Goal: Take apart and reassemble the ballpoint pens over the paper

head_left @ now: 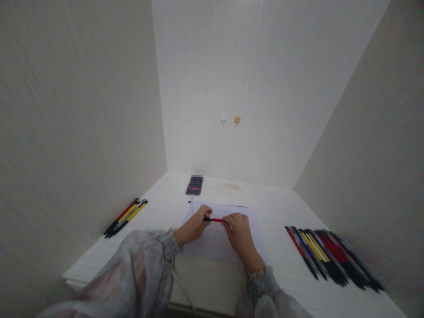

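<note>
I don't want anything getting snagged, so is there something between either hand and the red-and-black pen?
Nothing visible is in the way: the left hand grips the pen at its black part, the right hand at its red part, over the paper.

White table [278,229] with its load. A sheet of paper [210,249], faintly marked, lay at the middle. Left pens [127,220], with red, yellow and grey among their barrels, lay along the left edge; right pens [334,254], more numerous, formed a slanting row beside the right edge. A blurred dark object [194,184] and brown specks [232,186] lay near the back edge; a pale cable [181,287] crossed toward the front edge.
</note>
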